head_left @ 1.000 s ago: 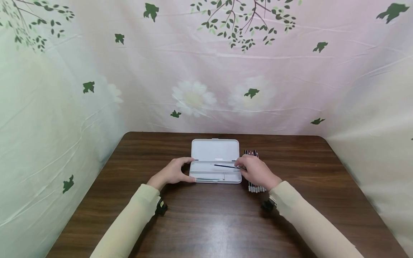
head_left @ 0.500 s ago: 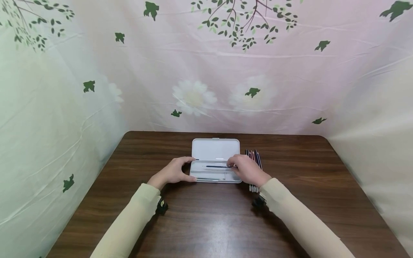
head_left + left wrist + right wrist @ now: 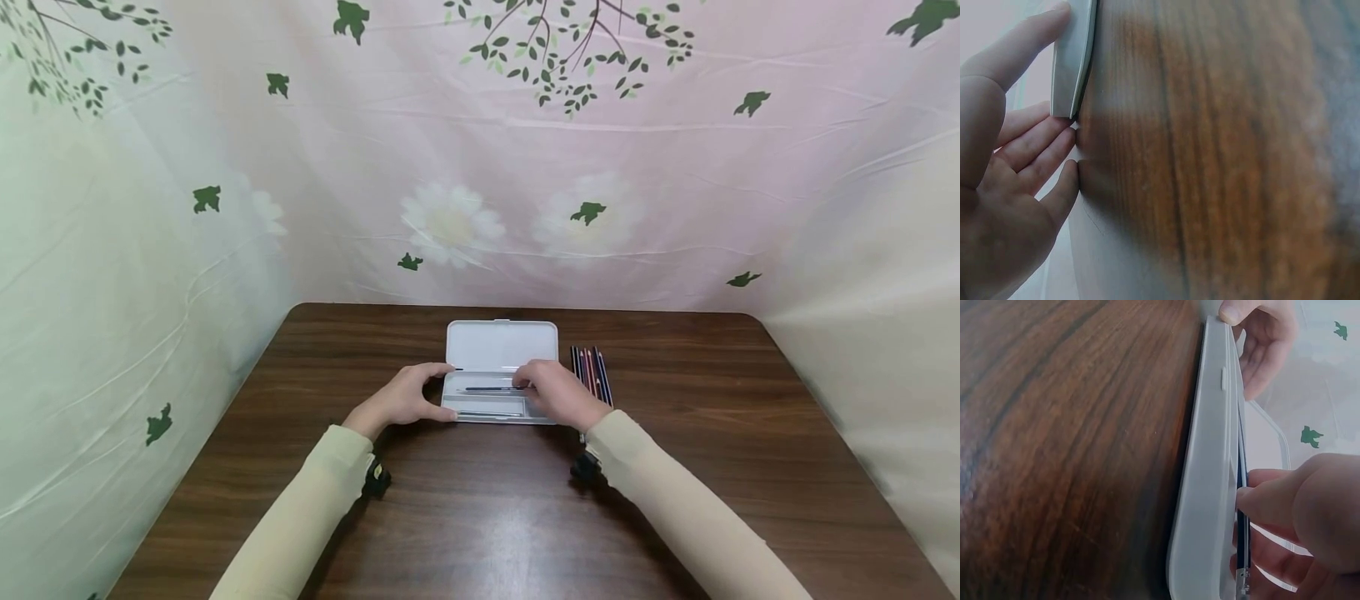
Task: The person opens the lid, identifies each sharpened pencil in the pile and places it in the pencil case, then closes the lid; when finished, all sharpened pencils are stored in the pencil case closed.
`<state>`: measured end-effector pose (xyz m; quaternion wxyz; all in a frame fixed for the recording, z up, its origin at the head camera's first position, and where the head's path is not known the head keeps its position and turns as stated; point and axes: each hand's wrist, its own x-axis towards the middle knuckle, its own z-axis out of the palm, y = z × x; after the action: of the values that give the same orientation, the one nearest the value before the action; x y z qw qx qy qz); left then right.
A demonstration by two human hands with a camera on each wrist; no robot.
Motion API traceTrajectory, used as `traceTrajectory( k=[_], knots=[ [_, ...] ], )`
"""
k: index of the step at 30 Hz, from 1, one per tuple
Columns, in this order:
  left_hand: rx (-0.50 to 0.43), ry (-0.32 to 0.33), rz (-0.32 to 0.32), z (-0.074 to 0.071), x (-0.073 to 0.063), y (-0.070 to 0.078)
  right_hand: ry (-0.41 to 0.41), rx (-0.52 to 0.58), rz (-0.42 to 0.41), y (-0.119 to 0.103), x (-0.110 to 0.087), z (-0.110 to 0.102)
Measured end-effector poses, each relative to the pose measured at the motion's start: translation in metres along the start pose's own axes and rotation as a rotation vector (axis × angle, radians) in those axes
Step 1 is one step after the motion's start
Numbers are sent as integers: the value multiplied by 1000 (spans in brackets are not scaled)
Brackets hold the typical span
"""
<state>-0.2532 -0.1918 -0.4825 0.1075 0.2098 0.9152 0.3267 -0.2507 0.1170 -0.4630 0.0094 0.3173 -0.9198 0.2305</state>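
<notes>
A white pencil case (image 3: 502,343) lies on the table with its lid laid back. My left hand (image 3: 405,396) holds the case's left end, thumb at the front corner and index finger by the hinge. In the left wrist view, the thumb presses on the case wall (image 3: 1072,69). My right hand (image 3: 558,392) pinches a dark pencil (image 3: 491,388), held lengthwise over the rear compartment. The right wrist view shows the pencil's metal ferrule (image 3: 1242,578) behind the fingers. A thin, pale rod-like item (image 3: 491,414) lies in the front compartment.
Several pencils (image 3: 592,371) lie side by side just right of the case, partly hidden by the right hand and sleeve (image 3: 637,458). The brown wooden table (image 3: 480,500) ends at a patterned curtain (image 3: 510,275) behind.
My right hand has moved left with the pencil, from the case's right edge to over the rear compartment. More of the pencils on the right show. The left hand stays put.
</notes>
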Motion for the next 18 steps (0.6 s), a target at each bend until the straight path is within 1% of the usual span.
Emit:
traceTrajectory(
  k=[4, 9, 14, 18],
  knots=[
    [10, 2, -6, 0, 0, 1, -3, 12, 2, 0, 1, 2],
    [-4, 4, 4, 1, 0, 0, 0, 31, 16, 1, -3, 1],
    [-13, 5, 9, 1, 0, 0, 47, 16, -3, 8, -14, -7],
    [-10, 8, 3, 0, 0, 0, 88, 4, -4, 14, -25, -17]
  ],
)
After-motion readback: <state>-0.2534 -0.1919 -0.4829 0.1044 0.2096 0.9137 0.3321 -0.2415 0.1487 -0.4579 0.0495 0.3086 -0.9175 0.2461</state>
